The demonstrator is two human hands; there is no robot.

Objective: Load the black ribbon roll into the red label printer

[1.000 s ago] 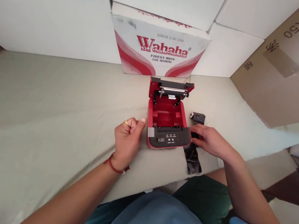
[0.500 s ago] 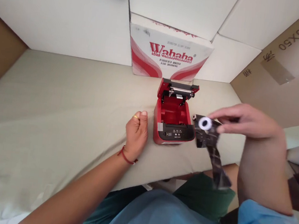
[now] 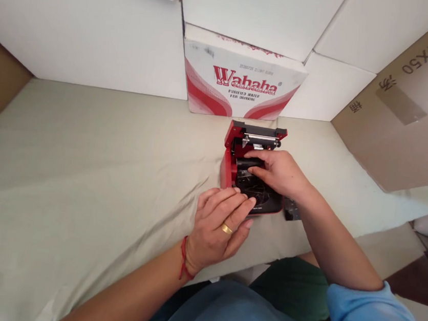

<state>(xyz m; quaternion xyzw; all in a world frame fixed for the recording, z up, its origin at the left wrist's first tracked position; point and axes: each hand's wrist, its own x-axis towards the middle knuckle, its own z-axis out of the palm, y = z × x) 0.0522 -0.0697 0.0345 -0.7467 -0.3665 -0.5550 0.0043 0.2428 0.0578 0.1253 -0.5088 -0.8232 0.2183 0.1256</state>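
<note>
A small red and black label printer [image 3: 226,174] stands on the cloth with its lid [image 3: 258,130] tipped up at the back. Inside its bay lies a black label roll [image 3: 245,165], its dark strip running forward over the front panel. My right hand [image 3: 280,172] reaches in from the right, thumb and fingers closed about the roll. My left hand [image 3: 220,225] is at the printer's front left corner, fingers stretched out side by side, their tips touching the front panel and strip. The thumb lies below the index finger. Most of the control panel is covered.
A dark, flat-looking piece [image 3: 292,209] lies right of the printer, partly behind my right wrist. A Wahaha carton [image 3: 244,84] stands close behind, against white boxes [image 3: 97,29]. Brown cardboard [image 3: 410,100] rises at the right. Pale cloth [image 3: 93,167] covers the surface.
My right hand has carried the label roll left, from beside the printer into its bay. My left hand has gone from a fist beside the printer to outstretched fingers on its front.
</note>
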